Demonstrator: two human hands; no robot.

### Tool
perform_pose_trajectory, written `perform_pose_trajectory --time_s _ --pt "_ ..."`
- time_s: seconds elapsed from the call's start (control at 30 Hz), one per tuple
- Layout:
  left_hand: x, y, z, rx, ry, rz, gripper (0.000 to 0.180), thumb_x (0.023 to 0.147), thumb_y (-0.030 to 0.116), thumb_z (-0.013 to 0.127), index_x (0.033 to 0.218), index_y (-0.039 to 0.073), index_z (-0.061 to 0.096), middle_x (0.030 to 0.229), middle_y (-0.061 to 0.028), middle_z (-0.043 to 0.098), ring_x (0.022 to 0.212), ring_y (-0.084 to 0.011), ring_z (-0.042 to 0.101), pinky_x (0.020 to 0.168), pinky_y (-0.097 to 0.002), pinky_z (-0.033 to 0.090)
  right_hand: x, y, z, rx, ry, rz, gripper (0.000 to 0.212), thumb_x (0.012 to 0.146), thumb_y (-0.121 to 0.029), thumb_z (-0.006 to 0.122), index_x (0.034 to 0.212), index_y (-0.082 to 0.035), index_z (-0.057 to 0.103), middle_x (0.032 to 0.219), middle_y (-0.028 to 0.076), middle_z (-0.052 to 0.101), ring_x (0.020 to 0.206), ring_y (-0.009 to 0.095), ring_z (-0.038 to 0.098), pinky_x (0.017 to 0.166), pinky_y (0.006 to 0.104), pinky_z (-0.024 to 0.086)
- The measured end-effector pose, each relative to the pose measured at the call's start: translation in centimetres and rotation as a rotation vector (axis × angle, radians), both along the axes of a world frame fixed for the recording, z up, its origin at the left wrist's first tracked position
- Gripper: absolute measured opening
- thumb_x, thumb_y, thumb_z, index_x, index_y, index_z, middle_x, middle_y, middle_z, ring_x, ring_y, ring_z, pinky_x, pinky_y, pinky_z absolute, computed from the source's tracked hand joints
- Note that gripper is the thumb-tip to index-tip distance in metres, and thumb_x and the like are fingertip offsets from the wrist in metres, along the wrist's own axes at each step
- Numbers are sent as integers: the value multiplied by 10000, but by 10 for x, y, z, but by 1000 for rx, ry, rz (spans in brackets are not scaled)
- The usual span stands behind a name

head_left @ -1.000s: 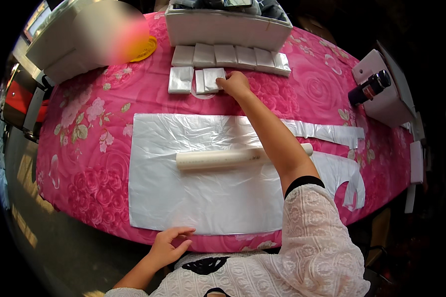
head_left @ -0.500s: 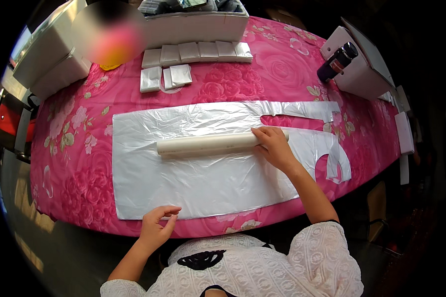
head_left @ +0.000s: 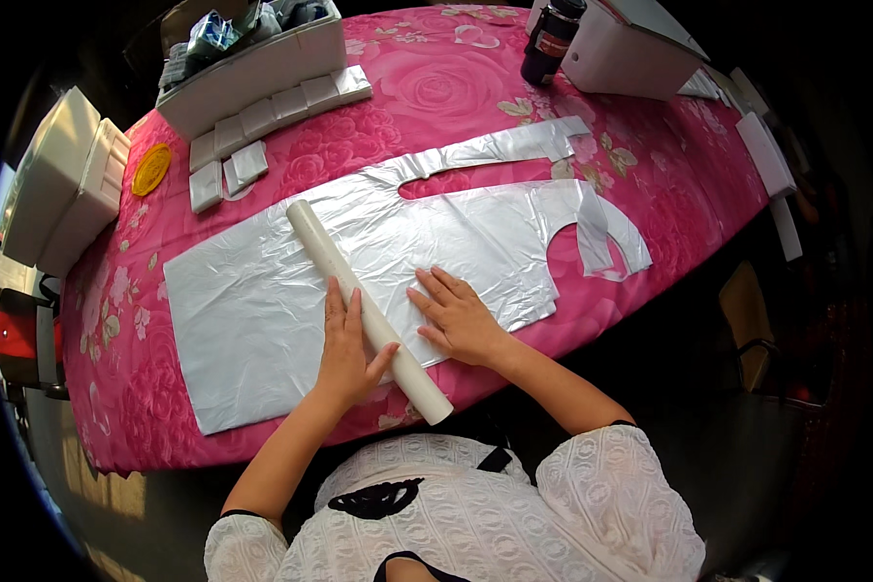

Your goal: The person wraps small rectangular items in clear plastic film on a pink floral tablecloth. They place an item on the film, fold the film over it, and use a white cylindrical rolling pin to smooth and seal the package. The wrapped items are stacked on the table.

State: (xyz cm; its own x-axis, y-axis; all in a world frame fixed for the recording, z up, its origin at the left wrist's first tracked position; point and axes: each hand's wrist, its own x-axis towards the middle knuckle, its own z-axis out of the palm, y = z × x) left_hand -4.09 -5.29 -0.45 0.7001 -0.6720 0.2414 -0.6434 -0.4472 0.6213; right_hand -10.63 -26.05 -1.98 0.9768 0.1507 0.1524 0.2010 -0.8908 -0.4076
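Note:
A thin, shiny white plastic apron (head_left: 233,320) lies spread over the table, its cut-out straps toward the right. Across it, slanting from the far left to the near right, rests a long pale tube (head_left: 371,308), whose near end reaches past the apron's front edge. My left hand (head_left: 347,351) lies against the tube's left side, fingers stretched out and thumb over the tube. To the right of the tube, my right hand (head_left: 459,318) is flat on the plastic with its fingers spread, holding nothing.
Folded white plastic packets (head_left: 259,118) line the front of a white foam box (head_left: 252,82) full of packed goods. A yellow ring-shaped thing (head_left: 151,170) lies beside more foam boxes (head_left: 68,184) at left. A dark flask (head_left: 553,41) stands by another white box (head_left: 630,48) at far right.
The tube has swung from lying crosswise to slanting toward me. My right hand has let go of it and lies on the plastic. My left hand has moved in against the tube.

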Motion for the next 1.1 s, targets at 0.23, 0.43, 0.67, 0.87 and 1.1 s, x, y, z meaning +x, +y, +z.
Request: perform_pose_trajectory --time_s 0.23,0.43,0.67,0.87,1.1 --pt "1 -4 1 -128 53 -5 736 772 167 644 1357 -16 235 1445 -265 85 1330 -400 174 1053 -420 253 8 -135 -7 -220 47 -288 644 862 -450 452 1364 -69 323 1441 146 243 1344 277 192 1092 382 152" --pt "-2 -10 4 -117 81 19 668 739 149 678 1289 -39 351 1432 -282 112 1311 -419 213 1037 -414 290 -8 -247 1 -552 151 -984 553 890 -302 440 1346 -11 326 1422 158 286 1340 294 206 1094 403 141" --pt "3 -17 -1 -167 52 11 622 715 127 698 1238 -43 406 1425 -282 144 1301 -416 241 1027 -413 308 25 -113 22 -272 -173 -541 551 778 -94 491 1309 1 374 1409 210 255 1336 362 175 1086 467 145" --pt "4 -25 -9 -104 48 -64 678 748 163 676 1306 -13 335 1428 -293 107 1316 -437 170 1050 -451 238 31 -15 0 54 -15 -16 580 837 -304 531 1318 -22 370 1411 191 277 1328 313 227 1084 404 182" --pt "-1 -29 -8 6 138 57 741 784 252 634 1386 61 245 1420 -326 48 1318 -481 52 1061 -506 127 30 -120 -14 -133 -30 -428 582 863 -373 469 1326 -37 367 1418 166 281 1322 294 241 1084 410 160"
